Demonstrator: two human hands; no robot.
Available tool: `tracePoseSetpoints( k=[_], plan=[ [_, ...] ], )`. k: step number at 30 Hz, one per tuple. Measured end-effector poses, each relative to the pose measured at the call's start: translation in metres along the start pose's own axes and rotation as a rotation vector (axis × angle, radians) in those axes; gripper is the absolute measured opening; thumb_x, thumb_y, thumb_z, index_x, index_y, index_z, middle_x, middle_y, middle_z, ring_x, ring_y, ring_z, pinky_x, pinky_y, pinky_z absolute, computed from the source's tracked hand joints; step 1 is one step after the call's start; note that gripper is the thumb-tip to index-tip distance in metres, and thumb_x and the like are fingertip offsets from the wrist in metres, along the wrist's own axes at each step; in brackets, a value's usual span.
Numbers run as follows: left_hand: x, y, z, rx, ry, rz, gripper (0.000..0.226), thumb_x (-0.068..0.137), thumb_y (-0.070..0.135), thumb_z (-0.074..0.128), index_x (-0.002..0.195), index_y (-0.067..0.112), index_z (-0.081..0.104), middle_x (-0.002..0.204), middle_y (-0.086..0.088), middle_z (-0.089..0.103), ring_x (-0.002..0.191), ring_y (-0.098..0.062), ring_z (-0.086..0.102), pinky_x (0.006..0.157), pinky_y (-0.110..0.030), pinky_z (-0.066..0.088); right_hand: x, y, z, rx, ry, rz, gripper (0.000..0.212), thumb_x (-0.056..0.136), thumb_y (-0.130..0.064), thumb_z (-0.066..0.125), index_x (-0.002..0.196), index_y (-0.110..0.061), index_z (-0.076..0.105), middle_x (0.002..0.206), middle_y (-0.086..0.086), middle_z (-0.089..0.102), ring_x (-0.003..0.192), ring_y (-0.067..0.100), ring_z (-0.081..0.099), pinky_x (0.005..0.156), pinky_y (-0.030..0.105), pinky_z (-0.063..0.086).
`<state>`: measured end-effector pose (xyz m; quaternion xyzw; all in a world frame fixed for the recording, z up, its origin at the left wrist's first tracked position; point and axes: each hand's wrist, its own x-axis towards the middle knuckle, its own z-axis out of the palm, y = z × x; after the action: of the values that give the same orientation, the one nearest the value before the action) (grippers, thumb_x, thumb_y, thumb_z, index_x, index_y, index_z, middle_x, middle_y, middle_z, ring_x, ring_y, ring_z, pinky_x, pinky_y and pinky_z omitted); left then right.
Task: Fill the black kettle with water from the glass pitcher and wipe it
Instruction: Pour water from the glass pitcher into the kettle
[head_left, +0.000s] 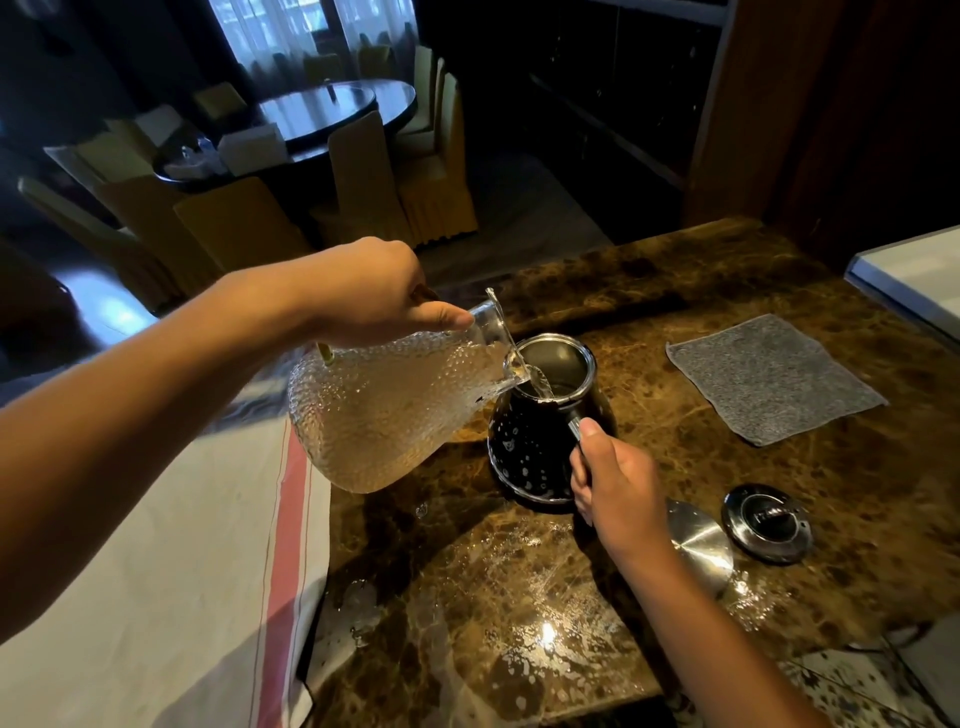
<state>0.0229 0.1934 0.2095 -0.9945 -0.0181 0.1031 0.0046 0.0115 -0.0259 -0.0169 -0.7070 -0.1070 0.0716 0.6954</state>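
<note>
The black kettle (524, 447) stands lidless on the brown marble counter (779, 493), with droplets on its side. My right hand (615, 478) grips its handle from the near side. My left hand (374, 291) holds the textured glass pitcher (384, 410) by its neck and tilts it to the right. A stream of water runs from the pitcher's spout into the kettle's mouth. A grey cloth (774, 376) lies flat on the counter to the right of the kettle.
The kettle's lid (768, 522) and a round steel base (698, 545) lie on the counter at the near right. Water is spilled on the counter in front of the kettle. A white cloth with a red stripe (208, 571) covers the surface at the left.
</note>
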Motion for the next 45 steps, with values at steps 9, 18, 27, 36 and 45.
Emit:
tracePoseSetpoints(
  k=[9, 18, 27, 36, 45],
  plan=[
    [0.001, 0.007, -0.005, 0.031, -0.014, -0.001, 0.066, 0.081, 0.071, 0.047, 0.067, 0.007, 0.055, 0.057, -0.003, 0.045, 0.049, -0.015, 0.038, 0.048, -0.025, 0.030, 0.000, 0.000, 0.001, 0.016, 0.002, 0.000, 0.065, 0.092, -0.065, 0.044, 0.056, -0.011, 0.042, 0.047, -0.004, 0.038, 0.043, 0.013, 0.035, 0.048, 0.026, 0.028],
    [0.005, 0.008, -0.007, 0.044, -0.018, -0.003, 0.063, 0.085, 0.068, 0.051, 0.068, 0.007, 0.056, 0.057, -0.002, 0.046, 0.049, -0.014, 0.039, 0.046, -0.023, 0.031, 0.001, 0.002, 0.001, 0.009, 0.005, -0.005, 0.064, 0.092, -0.065, 0.044, 0.056, -0.012, 0.043, 0.047, -0.003, 0.040, 0.043, 0.011, 0.036, 0.048, 0.025, 0.029],
    [0.009, 0.009, -0.009, 0.068, -0.002, 0.019, 0.062, 0.085, 0.067, 0.055, 0.067, 0.008, 0.056, 0.055, -0.002, 0.047, 0.047, -0.014, 0.041, 0.046, -0.024, 0.032, 0.000, 0.000, 0.001, 0.003, 0.000, 0.004, 0.065, 0.092, -0.065, 0.044, 0.058, -0.009, 0.044, 0.047, -0.004, 0.039, 0.044, 0.014, 0.036, 0.049, 0.028, 0.028],
    [0.012, 0.010, -0.011, 0.073, -0.009, 0.027, 0.064, 0.081, 0.070, 0.055, 0.064, 0.008, 0.054, 0.054, -0.002, 0.045, 0.047, -0.015, 0.039, 0.047, -0.026, 0.032, -0.001, 0.000, 0.001, 0.000, 0.009, 0.001, 0.063, 0.093, -0.064, 0.044, 0.056, -0.013, 0.043, 0.047, -0.006, 0.039, 0.045, 0.015, 0.035, 0.051, 0.029, 0.027],
    [0.012, 0.015, -0.014, 0.115, -0.006, 0.023, 0.064, 0.083, 0.069, 0.055, 0.065, 0.008, 0.052, 0.056, -0.003, 0.046, 0.049, -0.016, 0.040, 0.048, -0.027, 0.032, 0.001, 0.002, 0.001, 0.004, 0.007, -0.010, 0.064, 0.093, -0.064, 0.044, 0.056, -0.011, 0.042, 0.047, -0.006, 0.039, 0.045, 0.013, 0.035, 0.051, 0.029, 0.027]
  ],
)
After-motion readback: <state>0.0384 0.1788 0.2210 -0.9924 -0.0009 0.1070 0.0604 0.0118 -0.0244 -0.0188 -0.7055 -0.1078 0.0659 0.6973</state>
